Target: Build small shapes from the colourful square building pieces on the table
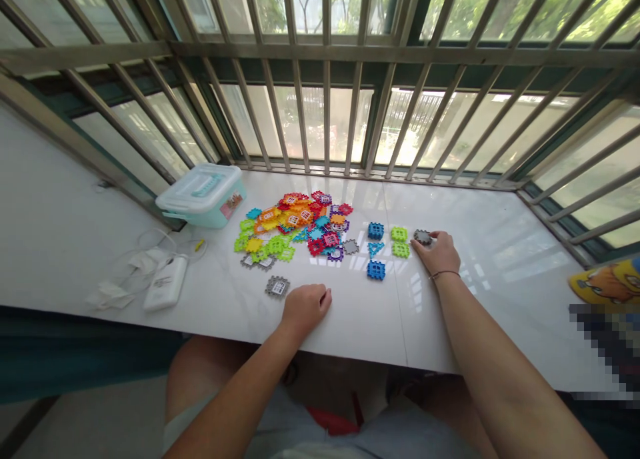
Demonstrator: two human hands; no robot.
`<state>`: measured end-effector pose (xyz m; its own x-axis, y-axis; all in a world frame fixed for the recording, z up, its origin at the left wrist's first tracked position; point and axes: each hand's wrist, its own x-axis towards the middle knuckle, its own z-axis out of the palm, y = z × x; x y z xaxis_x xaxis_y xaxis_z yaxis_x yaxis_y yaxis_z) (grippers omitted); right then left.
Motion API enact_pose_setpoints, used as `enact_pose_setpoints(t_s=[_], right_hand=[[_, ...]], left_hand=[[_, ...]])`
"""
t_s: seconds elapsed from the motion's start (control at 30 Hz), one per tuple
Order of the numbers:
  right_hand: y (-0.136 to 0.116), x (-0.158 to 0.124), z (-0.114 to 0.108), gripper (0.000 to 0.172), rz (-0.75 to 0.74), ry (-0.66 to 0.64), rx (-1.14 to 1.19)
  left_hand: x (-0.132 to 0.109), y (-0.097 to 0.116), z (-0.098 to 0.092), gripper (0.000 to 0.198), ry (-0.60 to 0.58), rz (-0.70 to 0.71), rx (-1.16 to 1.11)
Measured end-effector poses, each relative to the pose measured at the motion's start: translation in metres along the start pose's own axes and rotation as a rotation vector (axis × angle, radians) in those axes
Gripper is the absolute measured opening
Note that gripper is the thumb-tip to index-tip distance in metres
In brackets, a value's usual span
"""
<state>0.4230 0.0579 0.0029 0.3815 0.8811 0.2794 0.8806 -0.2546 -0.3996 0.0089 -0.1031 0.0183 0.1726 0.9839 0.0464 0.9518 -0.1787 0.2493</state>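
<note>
My right hand (439,252) rests on the white sill with its fingers pinched on a grey toothed tile (421,236). Just left of it lie two green tiles (399,241), two blue tiles (375,231) and a small blue triangle (375,247). My left hand (306,307) lies curled in a loose fist near the front edge, and nothing shows in it. A grey tile (277,286) lies just left of that hand. A heap of several coloured interlocking tiles (295,229) spreads behind both hands.
A pale teal storage box with a white lid (202,194) stands at the back left. A white power bank (165,282) with cables lies at the left. Metal window bars (325,112) fence the sill behind. A yellow cushion (607,280) sits at the right.
</note>
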Motion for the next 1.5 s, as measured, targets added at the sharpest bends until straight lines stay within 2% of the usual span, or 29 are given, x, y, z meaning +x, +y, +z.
enact_pose_setpoints(t_s=[0.23, 0.37, 0.5, 0.63, 0.73, 0.9, 1.03, 1.13, 1.2, 1.27, 1.4, 1.5], right_hand=[[0.000, -0.001, 0.000, 0.065, 0.009, 0.027, 0.040], [0.001, -0.001, 0.001, 0.062, 0.017, 0.034, 0.043], [0.001, 0.000, 0.001, 0.059, 0.008, 0.034, 0.042], [0.001, 0.000, 0.001, 0.056, 0.003, 0.029, 0.043], [0.001, 0.000, 0.001, 0.056, 0.000, 0.032, 0.042], [0.002, 0.000, 0.001, 0.055, -0.011, 0.034, 0.055], [0.003, 0.000, 0.001, 0.054, -0.001, 0.036, 0.067], [0.004, 0.001, 0.003, 0.052, -0.001, 0.047, 0.090], [0.004, 0.001, 0.004, 0.051, -0.004, 0.052, 0.108], [0.005, 0.002, 0.005, 0.052, -0.002, 0.052, 0.117], [0.006, 0.002, 0.005, 0.052, 0.003, 0.052, 0.117], [0.007, 0.001, 0.005, 0.052, -0.008, 0.067, 0.125]], left_hand=[[-0.004, 0.000, 0.000, 0.037, 0.040, 0.128, -0.019], [0.011, 0.008, 0.004, 0.023, 0.154, 0.238, -0.043], [0.042, 0.029, 0.019, 0.048, 0.239, 0.338, -0.039], [0.070, 0.045, 0.029, 0.061, 0.180, 0.398, -0.023], [0.076, 0.045, 0.030, 0.063, 0.138, 0.415, -0.051], [0.070, 0.040, 0.027, 0.047, 0.167, 0.485, -0.123], [0.069, 0.042, 0.023, 0.039, 0.203, 0.411, -0.128], [0.063, 0.044, 0.022, 0.020, 0.203, 0.344, -0.083], [0.052, 0.044, 0.023, 0.012, 0.222, 0.294, -0.037], [0.038, 0.042, 0.024, 0.014, 0.246, 0.272, -0.016], [0.006, 0.037, 0.019, 0.012, 0.288, 0.286, -0.103], [-0.012, 0.030, 0.013, 0.023, 0.343, 0.260, -0.211]])
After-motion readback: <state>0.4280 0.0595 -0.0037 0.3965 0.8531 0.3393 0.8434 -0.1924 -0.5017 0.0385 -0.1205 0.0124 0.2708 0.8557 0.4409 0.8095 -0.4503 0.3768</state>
